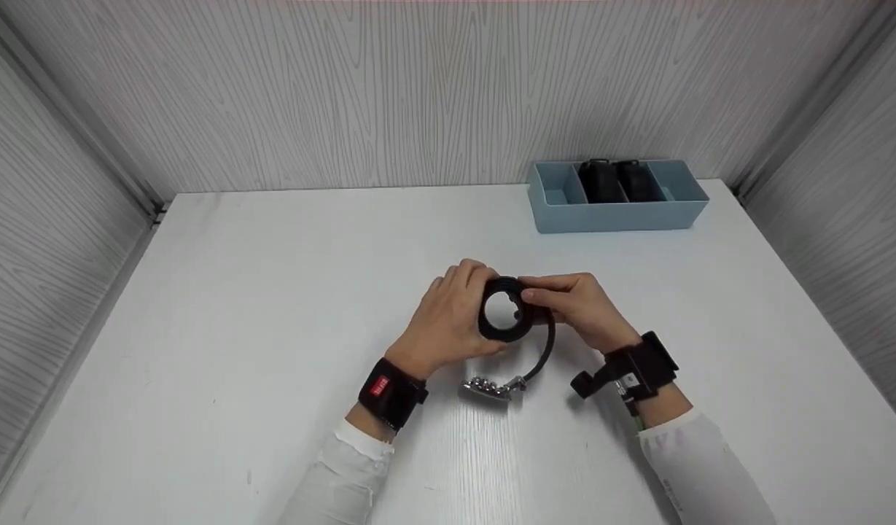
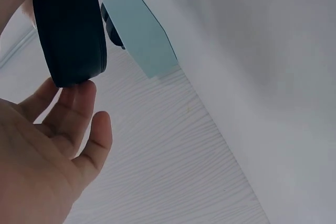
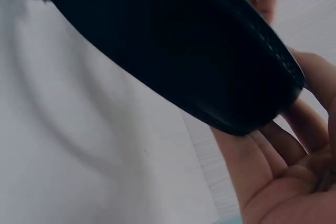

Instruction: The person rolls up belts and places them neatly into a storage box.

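Observation:
A black belt [image 1: 507,335], coiled into a ring, is held upright between both hands above the table. My left hand [image 1: 451,313] grips the coil's left side, thumb at the bottom and fingers over the top. On the right side, my right hand [image 1: 582,310] pinches the coil and the loose strap between thumb and fingers. That strap curves down to a shiny silver buckle [image 1: 488,388] close to the tabletop. In the left wrist view the belt's broad outer face [image 2: 71,30] touches the fingertips. A wide band of belt [image 3: 168,45] hides part of the hands in the right wrist view.
A blue divided box [image 1: 615,217] stands at the back right against the wall. Two black rolled items [image 1: 601,184] sit in its middle compartments. Wood-grain panels [image 1: 345,95] enclose the white table [image 1: 273,292] at the back and sides.

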`<state>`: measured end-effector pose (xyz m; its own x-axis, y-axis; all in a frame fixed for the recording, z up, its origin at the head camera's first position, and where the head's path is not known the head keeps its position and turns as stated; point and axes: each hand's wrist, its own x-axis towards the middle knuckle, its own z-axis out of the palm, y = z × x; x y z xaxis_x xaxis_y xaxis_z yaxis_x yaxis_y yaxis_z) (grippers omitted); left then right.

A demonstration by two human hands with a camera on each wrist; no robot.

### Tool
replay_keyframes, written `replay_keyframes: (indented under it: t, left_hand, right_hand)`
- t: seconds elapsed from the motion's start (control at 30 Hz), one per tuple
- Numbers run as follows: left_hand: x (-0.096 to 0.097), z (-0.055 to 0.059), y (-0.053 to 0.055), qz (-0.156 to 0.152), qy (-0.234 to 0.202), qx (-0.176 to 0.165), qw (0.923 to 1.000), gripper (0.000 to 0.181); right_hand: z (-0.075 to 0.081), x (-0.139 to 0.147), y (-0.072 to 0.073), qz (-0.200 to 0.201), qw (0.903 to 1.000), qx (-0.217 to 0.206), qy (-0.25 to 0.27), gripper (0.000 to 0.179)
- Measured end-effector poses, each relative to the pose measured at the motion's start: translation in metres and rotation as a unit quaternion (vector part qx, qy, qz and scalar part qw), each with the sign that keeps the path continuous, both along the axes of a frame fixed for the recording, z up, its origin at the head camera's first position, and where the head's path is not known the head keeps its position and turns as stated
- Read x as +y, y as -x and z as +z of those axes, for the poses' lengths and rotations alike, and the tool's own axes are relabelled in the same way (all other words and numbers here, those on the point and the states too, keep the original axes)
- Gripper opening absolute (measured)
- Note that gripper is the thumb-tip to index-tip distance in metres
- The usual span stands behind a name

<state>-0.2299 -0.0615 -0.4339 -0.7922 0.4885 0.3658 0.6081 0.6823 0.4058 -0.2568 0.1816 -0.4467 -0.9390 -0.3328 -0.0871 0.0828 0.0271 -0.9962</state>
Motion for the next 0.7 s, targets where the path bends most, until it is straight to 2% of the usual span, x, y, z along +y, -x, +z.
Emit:
replay_keyframes:
  t: [0.1, 0.2, 0.33, 0.57, 0.63, 0.7]
  left_hand:
    - [0.001, 0.0, -0.001, -0.023, 0.013, -0.01, 0.9996, 0.088]
    - [0.001, 0.0, -0.002, -0.015, 0.027, -0.009, 0.9995, 0.089]
    - [0.002, 0.0, -0.001, 0.02, 0.035, 0.005, 0.9992, 0.089]
    - [0.005, -0.003, -0.001, 0.104, 0.021, 0.026, 0.994, 0.089]
    - [0.006, -0.003, 0.0, 0.117, 0.02, 0.026, 0.9926, 0.09]
    - [0.006, -0.003, 0.0, 0.116, 0.018, 0.016, 0.993, 0.092]
  right_hand:
    - [0.003, 0.002, 0.0, 0.03, 0.9991, 0.0, -0.029, 0.039]
    - [0.003, -0.001, 0.0, 0.035, 0.9987, -0.002, -0.035, 0.04]
    - [-0.002, -0.008, -0.002, 0.001, 0.9999, -0.006, -0.009, 0.039]
    - [-0.01, -0.017, -0.004, -0.043, 0.9966, -0.027, 0.065, 0.042]
    - [-0.01, -0.018, -0.005, -0.048, 0.9958, -0.03, 0.072, 0.043]
    - [-0.011, -0.018, -0.005, -0.051, 0.9959, -0.029, 0.069, 0.044]
